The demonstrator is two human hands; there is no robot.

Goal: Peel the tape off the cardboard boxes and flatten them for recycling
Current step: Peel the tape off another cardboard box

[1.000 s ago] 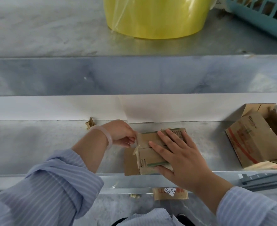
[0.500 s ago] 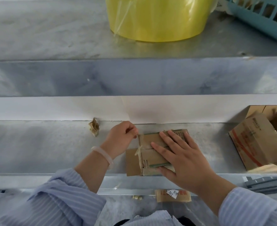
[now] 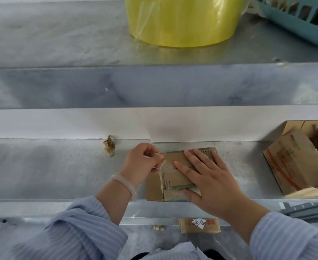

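Since a second ago my left hand [image 3: 143, 162] has turned and lifted at the left edge of the box [image 3: 173, 177], and the tape [image 3: 162, 173] now stands away from the cardboard there. My right hand [image 3: 210, 181] has stayed in its place.

I work on the lower metal shelf [image 3: 60, 175]. On the upper shelf stand a yellow tub [image 3: 182, 21] and, to its right, a blue basket [image 3: 295, 19]. At the right end of the lower shelf lies a second box [image 3: 293, 166], open and tilted, well apart from mine.

The box lies flat near the front edge of the shelf. My right hand lies on it with straight, spread fingers and presses it down; it grips nothing. My left hand is curled, and its thumb and fingers pinch the upper end of the tape. The lower end of the tape is still stuck on the box's left side.

A crumpled wad [image 3: 109, 146] lies at the back wall, left of my left hand and not touching it. On my left wrist is a pale bracelet [image 3: 124, 184].
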